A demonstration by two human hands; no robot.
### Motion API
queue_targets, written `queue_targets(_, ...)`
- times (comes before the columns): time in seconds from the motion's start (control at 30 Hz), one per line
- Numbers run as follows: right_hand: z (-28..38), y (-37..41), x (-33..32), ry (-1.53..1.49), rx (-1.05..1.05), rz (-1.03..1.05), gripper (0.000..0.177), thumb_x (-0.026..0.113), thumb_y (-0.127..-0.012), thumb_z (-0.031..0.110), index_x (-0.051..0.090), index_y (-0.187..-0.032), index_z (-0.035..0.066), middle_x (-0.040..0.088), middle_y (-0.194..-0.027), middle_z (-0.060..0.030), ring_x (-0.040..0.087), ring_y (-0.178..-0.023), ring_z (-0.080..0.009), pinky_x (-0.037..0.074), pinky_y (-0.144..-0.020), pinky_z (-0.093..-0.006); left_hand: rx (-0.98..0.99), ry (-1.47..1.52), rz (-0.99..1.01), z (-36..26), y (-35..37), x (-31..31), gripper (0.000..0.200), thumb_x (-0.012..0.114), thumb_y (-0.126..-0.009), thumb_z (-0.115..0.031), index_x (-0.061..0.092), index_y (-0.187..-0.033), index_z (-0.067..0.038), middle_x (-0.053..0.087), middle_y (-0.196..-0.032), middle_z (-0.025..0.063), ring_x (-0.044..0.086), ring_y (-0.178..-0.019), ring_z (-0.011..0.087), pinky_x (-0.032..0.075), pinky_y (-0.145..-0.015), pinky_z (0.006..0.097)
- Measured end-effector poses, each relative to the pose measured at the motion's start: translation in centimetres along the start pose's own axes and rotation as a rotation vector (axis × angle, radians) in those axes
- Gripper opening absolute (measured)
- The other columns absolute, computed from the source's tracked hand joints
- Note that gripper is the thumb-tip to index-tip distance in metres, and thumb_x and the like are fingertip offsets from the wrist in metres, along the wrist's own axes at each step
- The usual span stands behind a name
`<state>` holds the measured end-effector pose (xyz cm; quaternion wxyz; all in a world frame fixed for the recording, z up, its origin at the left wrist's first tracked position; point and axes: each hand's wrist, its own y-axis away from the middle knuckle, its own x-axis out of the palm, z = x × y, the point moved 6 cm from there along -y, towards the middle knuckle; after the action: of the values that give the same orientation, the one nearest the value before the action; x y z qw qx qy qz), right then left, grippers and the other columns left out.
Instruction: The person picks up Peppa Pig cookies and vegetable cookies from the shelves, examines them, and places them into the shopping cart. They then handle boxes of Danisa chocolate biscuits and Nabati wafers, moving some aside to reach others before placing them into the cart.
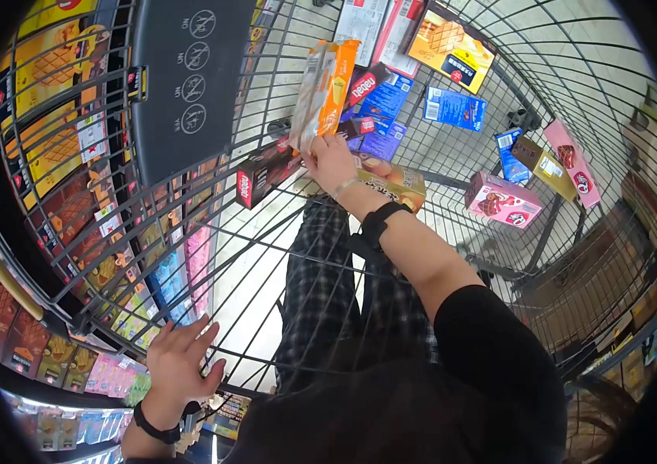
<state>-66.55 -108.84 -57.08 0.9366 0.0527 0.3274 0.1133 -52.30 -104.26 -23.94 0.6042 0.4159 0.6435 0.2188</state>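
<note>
My right hand [331, 161] reaches into a wire shopping cart [452, 185], its fingers closed on the near end of an orange wafer packet [336, 89]. The packet stands tilted, with a clear or pale side facing left. Beneath and beside it lie dark red-ended nabati boxes [262, 176]. A brown-gold box [398, 182] sits just right of my right wrist. Blue packs [384, 97] and a purple pack [384, 139] are just beyond. My left hand [181, 362] is at the cart's near left side, fingers spread, holding nothing.
A yellow waffle box [452, 46] lies at the cart's far end; a pink box [503, 201] and a brown box [543, 166] are to the right. A dark plastic panel [189, 85] spans the cart's left side. Shelves of snack boxes [54, 147] line the left.
</note>
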Motion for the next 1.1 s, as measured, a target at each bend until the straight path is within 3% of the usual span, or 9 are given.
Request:
queue_targets(0.17, -1.9, 0.9, -1.7, -0.299, -0.051, -0.020, 0.010, 0.057, -0.072, 0.006, 0.050, -0.079, 0.005, 0.051, -0.069, -0.0107, 0.048, -0.069, -0.0294, 0.041, -0.063, -0.0375, 0.000, 0.014, -0.002, 0.1, -0.1, -0.1, 0.043, 0.064, -0.055, -0.024, 0.062, -0.095, -0.009, 0.059, -0.101, 0.0101, 0.060, -0.077, 0.0255, 0.044, -0.077, 0.0461)
queue_targets(0.33, -3.5, 2.1, -9.6, -0.737, 0.392, 0.022, 0.010, 0.056, -0.080, 0.008, 0.047, -0.079, 0.005, 0.047, -0.066, -0.0022, 0.049, -0.064, -0.0116, 0.040, -0.058, -0.0246, 0.017, 0.003, -0.021, 0.2, 0.2, -0.1, 0.042, 0.063, -0.057, -0.024, 0.062, -0.096, -0.008, 0.060, -0.100, 0.0092, 0.059, -0.080, 0.0241, 0.044, -0.076, 0.0458)
queue_targets(0.4, -2.5, 2.1, -14.8, -0.975, 0.249, -0.039, 0.016, 0.051, -0.083, 0.004, 0.042, -0.095, 0.008, 0.052, -0.076, 0.0006, 0.048, -0.068, -0.0049, 0.039, -0.058, -0.0190, 0.023, 0.009, -0.033, 0.2, 0.1, -0.3, 0.041, 0.062, -0.058, -0.024, 0.062, -0.096, -0.008, 0.060, -0.099, 0.0088, 0.059, -0.080, 0.0238, 0.044, -0.076, 0.0453)
queue_targets(0.47, -1.6, 2.3, -19.1, -1.364, 0.547, -0.007, 0.036, 0.047, -0.085, 0.004, 0.037, -0.119, 0.009, 0.058, -0.095, -0.0100, 0.057, -0.081, -0.0151, 0.049, -0.067, -0.0280, 0.017, 0.044, -0.051, 0.3, 0.3, -0.3, 0.040, 0.062, -0.058, -0.023, 0.061, -0.096, -0.008, 0.060, -0.098, 0.0087, 0.059, -0.080, 0.0238, 0.044, -0.077, 0.0447)
queue_targets(0.5, -1.6, 2.3, -20.6, -1.619, 0.473, 0.013, 0.038, 0.042, -0.087, 0.007, 0.035, -0.124, 0.006, 0.056, -0.101, -0.0129, 0.058, -0.088, -0.0211, 0.050, -0.077, -0.0385, 0.019, 0.059, -0.068, 0.4, 0.4, -0.3, 0.040, 0.062, -0.058, -0.023, 0.061, -0.096, -0.008, 0.060, -0.098, 0.0087, 0.059, -0.080, 0.0239, 0.044, -0.077, 0.0441)
queue_targets(0.67, -5.5, 4.6, -23.2, -2.232, 0.498, 0.026, 0.024, 0.040, -0.090, 0.014, 0.043, -0.107, -0.002, 0.043, -0.070, -0.0030, 0.044, -0.063, -0.0120, 0.047, -0.085, -0.0394, 0.031, 0.078, -0.114, 0.4, 0.5, -0.9, 0.040, 0.063, -0.059, -0.020, 0.060, -0.096, -0.007, 0.062, -0.093, 0.0096, 0.059, -0.079, 0.0246, 0.045, -0.074, 0.0375)
queue_targets(0.7, -5.0, 5.1, -23.4, -2.205, 0.565, -0.040, 0.021, 0.039, -0.091, 0.016, 0.046, -0.098, -0.002, 0.032, -0.064, 0.0006, 0.034, -0.057, -0.0105, 0.046, -0.086, -0.0397, 0.047, 0.090, -0.139, 0.5, 0.6, -1.0, 0.040, 0.063, -0.059, -0.019, 0.060, -0.096, -0.007, 0.062, -0.093, 0.0101, 0.059, -0.079, 0.0247, 0.046, -0.072, 0.0361)
queue_targets(0.83, -6.7, 8.0, -20.9, -1.827, 0.618, -0.134, 0.022, 0.043, -0.087, 0.010, 0.044, -0.106, 0.000, 0.054, -0.080, -0.0097, 0.056, -0.075, -0.0187, 0.046, -0.085, -0.0435, 0.042, 0.111, -0.220, 0.6, 1.0, -1.4, 0.037, 0.063, -0.059, -0.019, 0.061, -0.095, -0.008, 0.062, -0.091, 0.0093, 0.059, -0.078, 0.0244, 0.047, -0.070, 0.0353)
queue_targets(1.1, -17.9, 16.7, -15.1, -2.110, 0.852, -0.389, 0.021, 0.039, -0.090, 0.013, 0.046, -0.101, -0.003, 0.059, -0.090, -0.0186, 0.060, -0.080, -0.0275, 0.046, -0.085, -0.0441, 0.040, 0.099, -0.256, 0.3, 1.2, -1.5, 0.037, 0.062, -0.058, -0.017, 0.061, -0.094, -0.007, 0.062, -0.090, 0.0085, 0.059, -0.077, 0.0239, 0.047, -0.069, 0.0342)
